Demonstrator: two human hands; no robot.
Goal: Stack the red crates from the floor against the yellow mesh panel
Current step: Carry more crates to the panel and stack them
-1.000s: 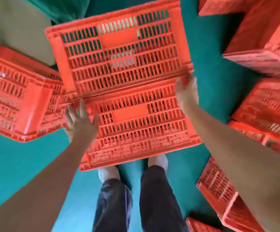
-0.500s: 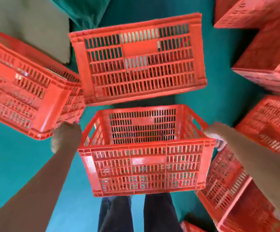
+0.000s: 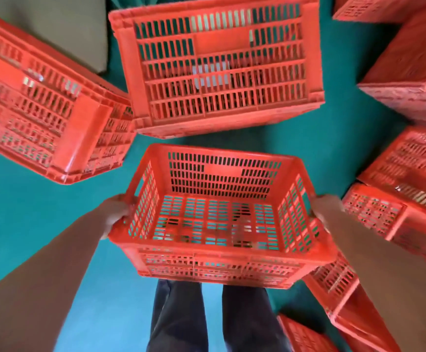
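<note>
Between the earlier frames and this one, the held crate (image 3: 217,252) had risen from the floor and levelled out, so that its open mouth, previously turned partly away, faced the camera and its whole interior was exposed. It was a rectangular red plastic crate with a thick rim and walls pierced by rows of narrow vertical slots. A solid blank plate sat high in the middle of the far long wall. Its base was a grid of small rectangular openings, through which the green floor (image 3: 28,224) and some dark patches below showed. The crate was carried clear of the floor, directly in front of the person and above the dark trouser legs (image 3: 181,318). The left hand (image 3: 116,212) gripped the rim of the left short wall, its fingers curled round the edge. The right hand (image 3: 326,208) gripped the rim of the right short wall likewise, although motion blur hid its individual fingers. Just beyond the held crate, and apart from it, a second red crate (image 3: 219,67) presented one slotted long wall to the camera. A third crate (image 3: 41,110) lay tilted at the left, and several more crates (image 3: 410,174) crowded the right edge, one partly beneath the right forearm. A dull brown flat panel (image 3: 67,26) occupied the upper left corner.
</note>
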